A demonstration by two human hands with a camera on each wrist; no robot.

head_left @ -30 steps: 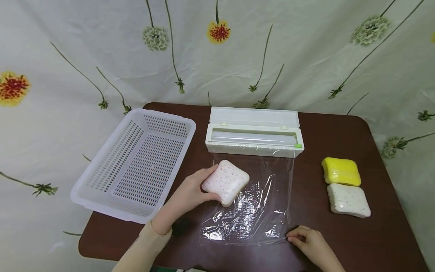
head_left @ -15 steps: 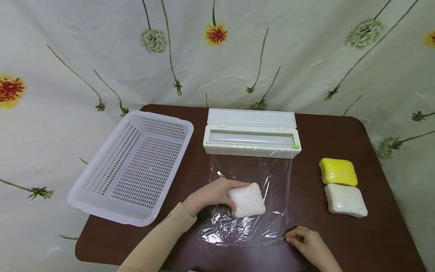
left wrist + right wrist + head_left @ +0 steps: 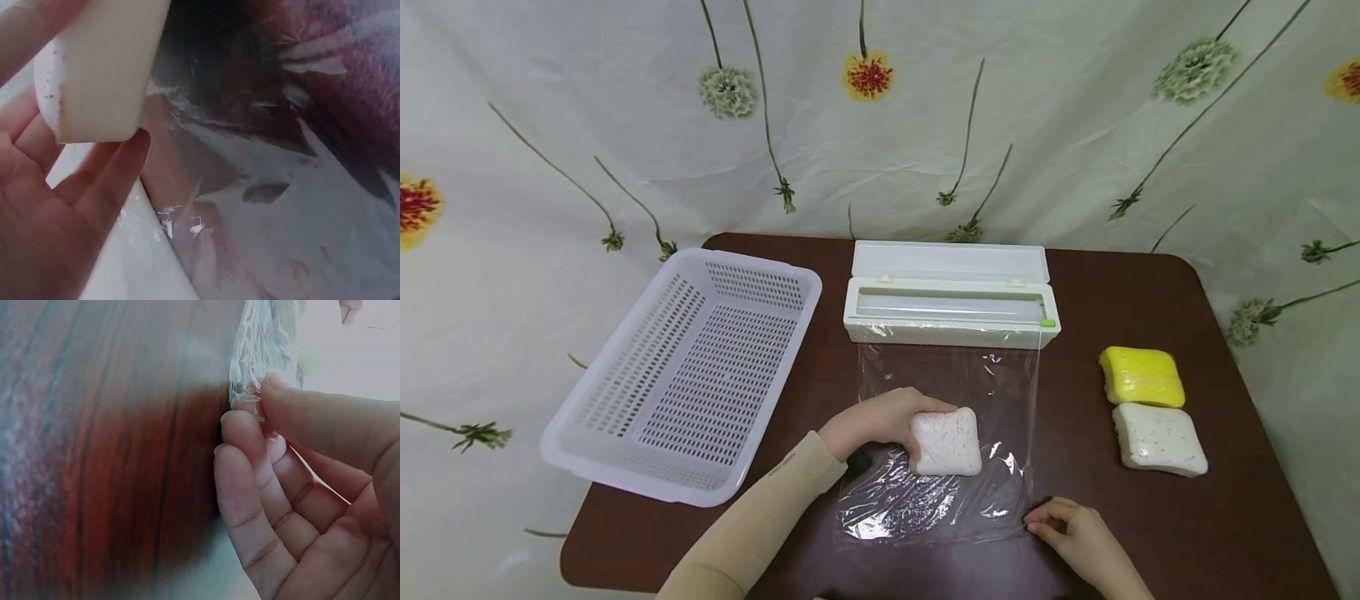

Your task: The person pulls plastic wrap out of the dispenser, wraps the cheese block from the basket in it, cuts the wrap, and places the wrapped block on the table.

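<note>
My left hand (image 3: 883, 418) grips a white, red-speckled sponge-like block (image 3: 946, 443) by its left side, thumb on the near edge. The block lies over a sheet of clear plastic wrap (image 3: 917, 508); in the left wrist view the block's pale side (image 3: 109, 75) stands close above the shiny film. My right hand (image 3: 1078, 533) pinches the near right corner of the wrap between thumb and forefinger, and the bunched film (image 3: 259, 356) shows in the right wrist view. From a white wrap dispenser (image 3: 951, 333) with its lid up, the film runs toward me.
A white perforated plastic basket (image 3: 775, 400) stands on the left of the dark brown table (image 3: 1120, 300). At the right lie a yellow block (image 3: 1142, 377) and a white speckled block (image 3: 1160, 439), both looking film-wrapped. Behind the table hangs a flowered cloth (image 3: 1060, 125).
My left hand has moved right and toward me with the block, turning it square and bringing it down over the middle of the wrap. The right hand keeps its pinch on the corner.
</note>
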